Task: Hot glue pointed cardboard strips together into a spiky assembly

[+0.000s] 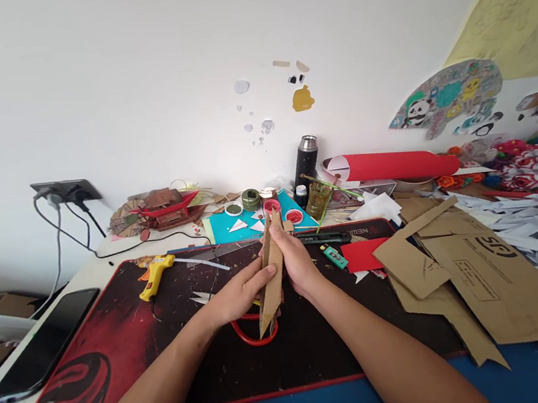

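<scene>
Above the middle of a black and red desk mat (331,347), both my hands grip a folded strip of brown cardboard (272,288) with pointed ends. My left hand (248,284) holds it from the left, the thumb lying across its face. From the right, my right hand (295,259) closes around its upper part, with the thumb near the top. Beneath the cardboard rests a pair of scissors with red handles (254,342); their blades are hidden. White paper scraps (201,298) lie left of my left hand.
A yellow glue gun (156,275) and a phone (45,346) lie to the left. Paint jars (251,199), a black thermos (306,159) and a brush cup (319,197) stand at the back. Right are a green lighter (334,256), a cutter knife (322,238) and cardboard sheets (489,290).
</scene>
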